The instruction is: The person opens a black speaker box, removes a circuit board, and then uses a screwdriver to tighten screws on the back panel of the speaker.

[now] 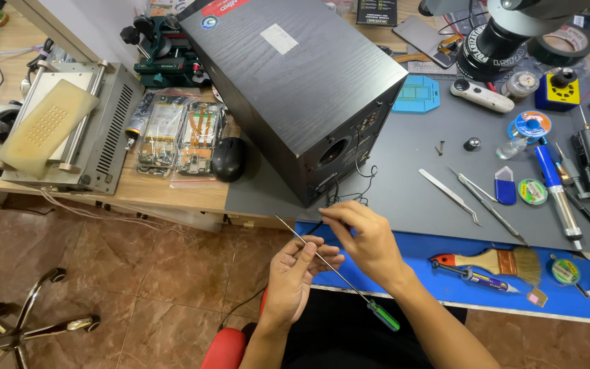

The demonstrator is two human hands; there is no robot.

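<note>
Landmark: the black speaker box [295,82], lying on the grey mat [411,178]; every place below is told from it.
Screwdriver [336,270]: below the box's near corner, off the mat's front edge. Its long axis runs on a diagonal — thin metal tip up and to the left, green handle down and to the right, beside your right forearm.
Left hand [296,273]: your fingers are pinched together around the shaft near its middle, thumb on top.
Right hand [367,239]: just below the box's port face, fingertips closed on a thin black wire [356,198] that trails from the box; the hand lies across the shaft.
In the way: the loose wire loops hang between the box's lower corner and your fingers.
Left of the box: a black mouse [228,158] and bagged circuit boards [179,137] on the wooden bench.
Right of the box: tweezers [451,196], a blue-handled solder pump [558,195] and, nearer you, a paintbrush [496,261] on the blue mat.
</note>
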